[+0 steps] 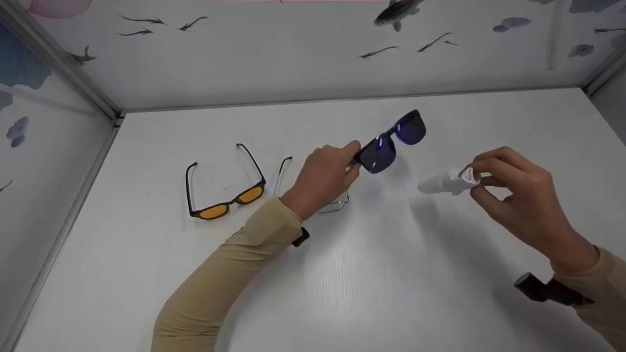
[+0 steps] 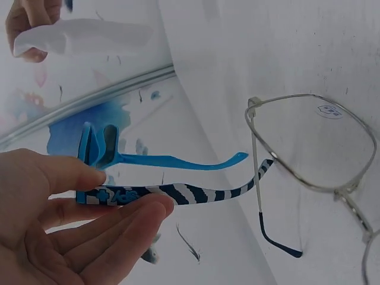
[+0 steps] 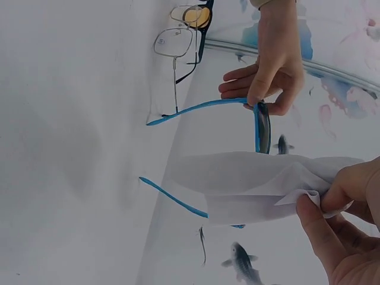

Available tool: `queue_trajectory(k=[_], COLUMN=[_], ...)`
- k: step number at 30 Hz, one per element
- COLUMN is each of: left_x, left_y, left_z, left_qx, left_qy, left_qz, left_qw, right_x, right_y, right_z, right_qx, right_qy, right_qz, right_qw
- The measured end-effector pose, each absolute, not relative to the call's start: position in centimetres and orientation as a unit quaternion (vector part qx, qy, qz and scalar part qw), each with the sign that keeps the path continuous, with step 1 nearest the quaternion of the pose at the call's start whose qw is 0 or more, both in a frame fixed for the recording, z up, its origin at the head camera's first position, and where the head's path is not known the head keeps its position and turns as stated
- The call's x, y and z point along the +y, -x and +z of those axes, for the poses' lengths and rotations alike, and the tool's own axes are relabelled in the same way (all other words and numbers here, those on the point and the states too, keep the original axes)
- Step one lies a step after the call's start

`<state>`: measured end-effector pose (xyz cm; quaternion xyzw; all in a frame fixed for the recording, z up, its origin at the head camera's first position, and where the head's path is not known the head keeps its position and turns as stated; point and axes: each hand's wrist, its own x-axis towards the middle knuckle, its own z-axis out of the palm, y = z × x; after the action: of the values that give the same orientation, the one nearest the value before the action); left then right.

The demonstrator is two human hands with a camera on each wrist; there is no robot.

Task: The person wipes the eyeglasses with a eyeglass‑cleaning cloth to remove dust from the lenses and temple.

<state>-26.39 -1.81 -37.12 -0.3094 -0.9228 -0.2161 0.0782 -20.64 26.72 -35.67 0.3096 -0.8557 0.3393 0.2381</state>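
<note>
My left hand pinches a pair of sunglasses at one hinge corner, holding them above the table with the dark purple-blue lenses facing away from me. In the left wrist view the sunglasses show blue inner frames and a zebra-striped temple between thumb and fingers. To the right, my right hand pinches a white cloth by its bunched end, the rest hanging out toward the sunglasses. In the right wrist view the cloth overlaps part of the blue frame.
Glasses with orange lenses lie on the white table at the left, temples pointing back. Thin metal-framed clear glasses lie under my left hand, partly hidden by it. Printed panels stand at the back and left.
</note>
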Motion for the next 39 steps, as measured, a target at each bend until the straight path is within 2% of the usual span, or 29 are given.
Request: queue_trajectory(k=[9,16,26,31,34,39], left_x=[-0.3,0.3,0.7,0.5,0.1,-0.8], left_y=[25.7,25.6,25.2,24.9,24.7,24.2], left_z=[-38.7,-40.0,-40.7,-41.1,-41.1,-40.5], left_qx=[-0.911,-0.903,-0.916,-0.919,-0.918,-0.911], left_qy=[0.395,0.410,0.395,0.393,0.392,0.396], left_qz=[-0.019,0.020,0.021,0.018,0.019,0.008], left_qw=[0.116,0.124,0.058,0.043,0.056,0.111], right_x=[27.2,27.0,26.8,26.9,26.6,25.2], right_y=[20.3,20.2,20.1,20.1,19.9,18.8], right_z=[-35.9,-36.1,-36.3,-36.5,-36.2,-34.4], right_qx=[-0.859,-0.861,-0.859,-0.861,-0.859,-0.850], right_qy=[-0.307,-0.302,-0.303,-0.299,-0.303,-0.321], right_qz=[0.344,0.345,0.352,0.352,0.357,0.362], right_qw=[0.225,0.220,0.214,0.211,0.208,0.210])
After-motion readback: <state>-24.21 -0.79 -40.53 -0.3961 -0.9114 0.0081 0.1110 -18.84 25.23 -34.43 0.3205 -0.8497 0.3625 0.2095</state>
